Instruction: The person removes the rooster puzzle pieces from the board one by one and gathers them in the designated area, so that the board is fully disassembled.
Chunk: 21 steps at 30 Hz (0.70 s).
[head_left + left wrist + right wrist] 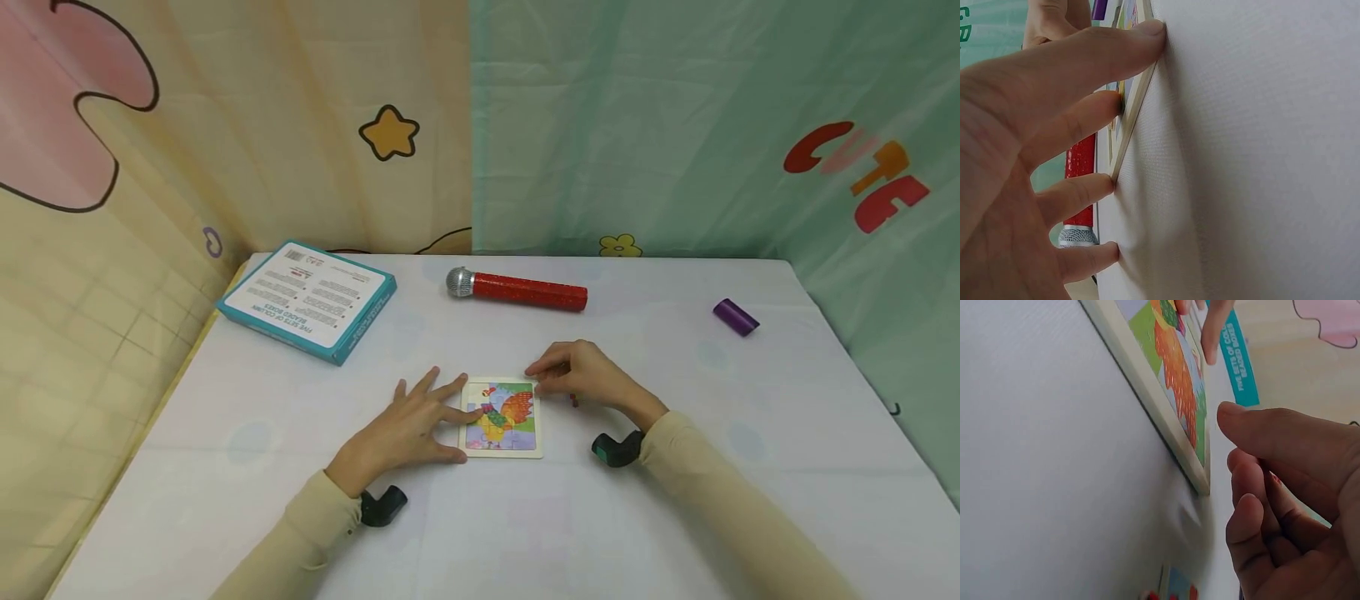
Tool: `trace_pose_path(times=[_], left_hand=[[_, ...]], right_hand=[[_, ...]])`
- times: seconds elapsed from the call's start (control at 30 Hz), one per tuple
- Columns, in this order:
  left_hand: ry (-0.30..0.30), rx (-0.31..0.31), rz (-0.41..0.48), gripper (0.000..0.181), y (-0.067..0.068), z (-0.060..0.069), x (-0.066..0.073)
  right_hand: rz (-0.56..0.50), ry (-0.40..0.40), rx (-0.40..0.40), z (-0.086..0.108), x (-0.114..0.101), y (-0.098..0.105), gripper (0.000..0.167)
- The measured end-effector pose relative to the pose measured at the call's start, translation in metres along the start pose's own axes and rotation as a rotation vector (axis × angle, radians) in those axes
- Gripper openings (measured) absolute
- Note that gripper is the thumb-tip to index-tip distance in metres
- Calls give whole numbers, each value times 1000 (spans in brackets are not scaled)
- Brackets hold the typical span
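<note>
A small square jigsaw puzzle (501, 417) with a colourful bird picture lies flat in a pale frame on the table. My left hand (416, 429) spreads its fingers along the frame's left side. Its index finger reaches onto the picture, and the thumb rests at the near left corner. Close to the far right corner hovers my right hand (588, 375), fingers bent and thumb apart from them, with nothing visible in its grasp. Beneath that hand, a small colourful piece (1179, 584) shows at the bottom of the right wrist view; its kind is unclear.
A red toy microphone (525, 290) with a silver head lies behind the puzzle. The teal-and-white box (307, 296) is at the back left, a purple cylinder (737, 317) at the back right. Printed curtains (622, 125) stand behind the white table (525, 533).
</note>
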<state>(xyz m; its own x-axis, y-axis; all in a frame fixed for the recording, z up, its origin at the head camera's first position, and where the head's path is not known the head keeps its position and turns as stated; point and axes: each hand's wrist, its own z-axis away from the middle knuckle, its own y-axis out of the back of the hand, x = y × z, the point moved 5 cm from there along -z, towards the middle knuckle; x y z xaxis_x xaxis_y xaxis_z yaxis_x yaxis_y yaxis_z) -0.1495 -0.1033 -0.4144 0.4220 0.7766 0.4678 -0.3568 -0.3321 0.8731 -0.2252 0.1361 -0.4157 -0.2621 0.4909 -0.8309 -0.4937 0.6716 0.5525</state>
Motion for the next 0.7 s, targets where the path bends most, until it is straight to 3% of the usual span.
trace_pose_path(times=[0.2, 0.7], left_hand=[[0, -15, -6, 59, 1, 0, -1], [-24, -8, -2, 57, 1, 0, 0]], right_hand=[[13, 110, -116, -25, -17, -30, 26], [99, 117, -204, -36, -30, -47, 23]])
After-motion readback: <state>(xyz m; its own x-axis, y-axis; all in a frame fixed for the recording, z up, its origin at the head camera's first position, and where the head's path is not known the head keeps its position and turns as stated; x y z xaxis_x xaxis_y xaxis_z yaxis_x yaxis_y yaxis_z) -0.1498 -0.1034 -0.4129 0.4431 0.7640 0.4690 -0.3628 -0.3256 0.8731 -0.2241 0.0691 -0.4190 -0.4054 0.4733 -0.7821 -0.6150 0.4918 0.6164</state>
